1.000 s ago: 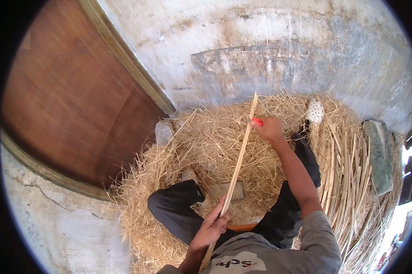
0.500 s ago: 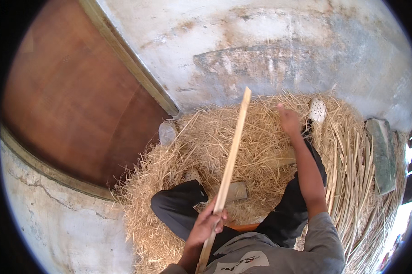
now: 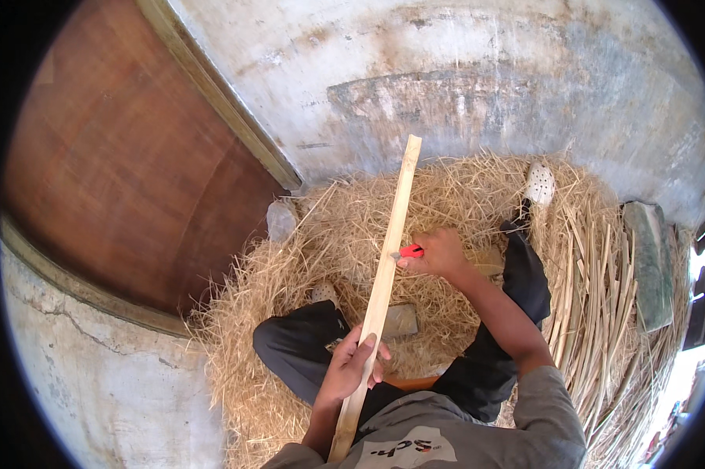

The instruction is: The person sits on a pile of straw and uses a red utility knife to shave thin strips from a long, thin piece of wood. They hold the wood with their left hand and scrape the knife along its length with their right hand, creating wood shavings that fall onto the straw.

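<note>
A long pale split-bamboo strip [image 3: 391, 258] slants up from my lap, its far end raised in front of the wall. Low on the strip, my left hand [image 3: 352, 367] is closed around it, thumb on top. My right hand [image 3: 437, 254] is closed on a small knife [image 3: 410, 252] with a red handle. The knife's short blade meets or nearly meets the strip's right edge about midway along. My right fingers partly cover the handle.
Pale shavings [image 3: 352, 223] heap around my legs. A bundle of thin strips [image 3: 595, 289] lies at right beside a greenish stone slab [image 3: 651, 266]. A block [image 3: 400, 320] sits between my legs. A stained wall [image 3: 477, 86] and brown door [image 3: 134, 156] stand ahead and left.
My right hand has come down and left from near my right foot to the strip, and the red-handled knife now shows. The strip has turned, showing a wider face.
</note>
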The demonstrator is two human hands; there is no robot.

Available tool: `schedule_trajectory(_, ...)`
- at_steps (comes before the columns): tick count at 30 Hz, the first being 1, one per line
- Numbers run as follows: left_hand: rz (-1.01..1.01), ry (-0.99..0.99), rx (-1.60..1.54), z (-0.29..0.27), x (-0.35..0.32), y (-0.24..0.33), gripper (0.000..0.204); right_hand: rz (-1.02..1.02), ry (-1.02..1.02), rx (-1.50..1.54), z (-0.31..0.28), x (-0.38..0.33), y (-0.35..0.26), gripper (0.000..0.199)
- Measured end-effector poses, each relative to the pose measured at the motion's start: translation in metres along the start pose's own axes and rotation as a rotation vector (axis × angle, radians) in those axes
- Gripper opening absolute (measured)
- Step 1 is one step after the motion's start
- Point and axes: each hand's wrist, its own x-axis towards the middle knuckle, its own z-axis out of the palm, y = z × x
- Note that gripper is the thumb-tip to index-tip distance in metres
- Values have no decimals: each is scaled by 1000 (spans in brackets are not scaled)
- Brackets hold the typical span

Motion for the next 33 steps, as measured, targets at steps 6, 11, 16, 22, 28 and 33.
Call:
schedule_trajectory(6,-99,-72,-8,6,-7,-5,32,462,35,116,-15,27,51,63)
schedule_trajectory(11,-85,18,-34,3,-2,-3,35,258,-147,47,-1,3,6,62)
schedule_trajectory(16,-70,-35,-206,-4,3,-5,39,20,-170,48,2,1,-12,62)
schedule_trajectory(22,-117,-124,-275,-1,-5,-14,41,292,46,-32,6,11,46,62)
schedule_trajectory(28,-101,-154,-207,-3,-13,-15,40,215,90,-73,4,17,62,57)
schedule_trajectory(33,-138,-199,-202,-6,-21,-15,38,176,125,-160,-8,29,77,63)
